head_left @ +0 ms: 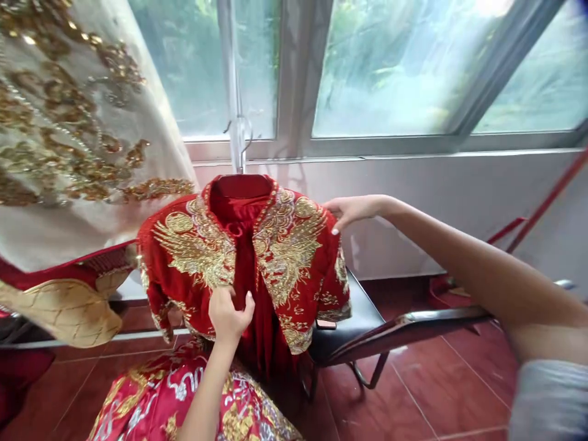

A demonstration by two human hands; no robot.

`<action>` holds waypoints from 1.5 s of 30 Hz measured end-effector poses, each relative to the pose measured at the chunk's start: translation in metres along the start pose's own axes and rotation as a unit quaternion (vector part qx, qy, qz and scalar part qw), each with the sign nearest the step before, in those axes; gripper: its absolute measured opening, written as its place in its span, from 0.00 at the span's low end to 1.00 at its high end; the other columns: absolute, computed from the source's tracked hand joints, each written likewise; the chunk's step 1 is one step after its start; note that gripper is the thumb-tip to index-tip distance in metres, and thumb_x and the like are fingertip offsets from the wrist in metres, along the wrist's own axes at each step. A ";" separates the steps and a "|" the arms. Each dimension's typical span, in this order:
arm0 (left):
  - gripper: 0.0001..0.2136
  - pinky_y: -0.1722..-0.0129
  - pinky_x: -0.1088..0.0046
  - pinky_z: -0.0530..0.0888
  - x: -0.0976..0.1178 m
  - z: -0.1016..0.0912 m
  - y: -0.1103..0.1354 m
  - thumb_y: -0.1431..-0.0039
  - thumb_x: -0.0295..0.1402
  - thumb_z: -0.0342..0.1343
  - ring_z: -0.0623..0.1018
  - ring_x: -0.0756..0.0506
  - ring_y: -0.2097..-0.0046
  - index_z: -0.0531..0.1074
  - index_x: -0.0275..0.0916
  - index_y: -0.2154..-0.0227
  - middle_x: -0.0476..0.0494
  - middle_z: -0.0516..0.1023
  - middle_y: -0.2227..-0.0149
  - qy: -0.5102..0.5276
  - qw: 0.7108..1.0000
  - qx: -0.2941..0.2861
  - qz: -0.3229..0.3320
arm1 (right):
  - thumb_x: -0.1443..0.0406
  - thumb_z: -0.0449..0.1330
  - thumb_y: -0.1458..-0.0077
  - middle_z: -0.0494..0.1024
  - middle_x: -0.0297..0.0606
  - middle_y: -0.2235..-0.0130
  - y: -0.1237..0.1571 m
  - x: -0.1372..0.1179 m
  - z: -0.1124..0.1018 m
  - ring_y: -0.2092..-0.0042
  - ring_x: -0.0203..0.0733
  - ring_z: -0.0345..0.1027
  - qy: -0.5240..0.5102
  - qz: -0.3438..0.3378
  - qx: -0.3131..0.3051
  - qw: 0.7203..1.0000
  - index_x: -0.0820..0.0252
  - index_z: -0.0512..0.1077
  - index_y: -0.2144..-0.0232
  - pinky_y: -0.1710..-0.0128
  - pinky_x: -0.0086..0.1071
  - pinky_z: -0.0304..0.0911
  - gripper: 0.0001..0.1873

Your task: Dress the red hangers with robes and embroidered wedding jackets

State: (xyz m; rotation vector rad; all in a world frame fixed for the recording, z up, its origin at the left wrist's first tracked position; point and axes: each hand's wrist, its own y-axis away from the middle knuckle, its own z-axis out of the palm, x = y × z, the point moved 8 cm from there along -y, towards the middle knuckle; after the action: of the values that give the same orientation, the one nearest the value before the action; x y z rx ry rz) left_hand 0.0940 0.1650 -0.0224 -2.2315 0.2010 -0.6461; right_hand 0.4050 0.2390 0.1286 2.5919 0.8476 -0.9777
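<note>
A red jacket [294, 269] with gold and silver embroidery hangs upright on a hanger [241, 147], its front parted over red cloth. Curled around the jacket's front edge on the left side, my left hand [228, 313] is closed with the thumb sticking up. My right hand [356, 211] is at the jacket's shoulder on the right, fingers partly hidden behind the cloth and thumb in front, closed on it. Below the left forearm spreads a red embroidered skirt-like cloth [184, 392] with gold and silver patterns.
A black-seated chair [362, 306] with metal arms stands right of the jacket, a phone-like object [326, 324] on its seat. White cloth with gold sequins [82, 122] hangs at left. Behind are windows [381, 73]; a red broom or dustpan handle [546, 202] leans at right over tiled floor.
</note>
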 end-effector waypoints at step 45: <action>0.14 0.68 0.70 0.60 0.030 -0.036 -0.087 0.45 0.41 0.54 0.68 0.43 0.70 0.62 0.41 0.81 0.46 0.65 0.78 0.009 0.999 -0.047 -0.026 | 0.58 0.62 0.55 0.74 0.44 0.49 -0.024 -0.030 0.040 0.50 0.49 0.69 0.096 -0.041 0.256 0.961 0.63 0.60 0.42 0.48 0.43 0.63 0.38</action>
State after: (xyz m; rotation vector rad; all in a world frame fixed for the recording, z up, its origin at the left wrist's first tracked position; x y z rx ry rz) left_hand 0.0960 0.1905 0.0731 -2.3280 0.1857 -0.6993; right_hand 0.3518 0.2286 0.1180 3.1543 0.8411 -1.1009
